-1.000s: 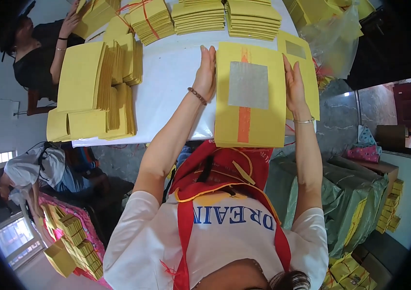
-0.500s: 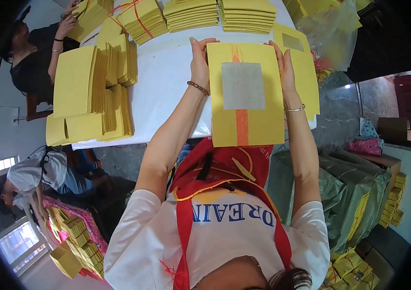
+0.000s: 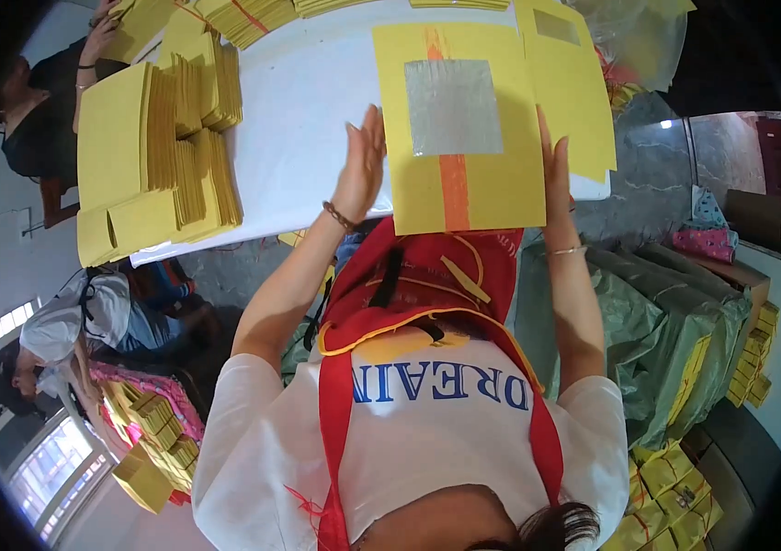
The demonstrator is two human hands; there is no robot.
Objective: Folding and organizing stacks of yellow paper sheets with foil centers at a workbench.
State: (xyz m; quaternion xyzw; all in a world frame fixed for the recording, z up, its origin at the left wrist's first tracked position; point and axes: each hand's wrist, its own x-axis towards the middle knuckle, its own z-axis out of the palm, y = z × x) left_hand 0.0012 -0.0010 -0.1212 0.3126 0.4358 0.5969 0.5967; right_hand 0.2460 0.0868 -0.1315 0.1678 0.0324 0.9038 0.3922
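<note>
In front of me lies a stack of yellow joss paper (image 3: 459,188), with a silver square and an orange stripe on its top sheet. Its near end reaches over the table's front edge. My left hand (image 3: 359,170) is at its left side, fingers stretched out and palm toward the paper; I cannot tell whether they touch. Along the right edge, my right hand (image 3: 554,174) is held flat with straight fingers. Another yellow joss paper sheet or stack (image 3: 574,110) with a silver square lies just right of it.
Folded yellow paper bundles (image 3: 115,138) stand on the white table (image 3: 294,119) at the left, and more line its far side. One co-worker (image 3: 46,129) sits far left; another (image 3: 78,317) bends by a pink-covered table. Green-wrapped bales (image 3: 657,321) stand at my right.
Both hands have left the far corners of the joss paper stack and come nearer along its sides. The left hand has drawn a little outward. The whole view has shifted somewhat.
</note>
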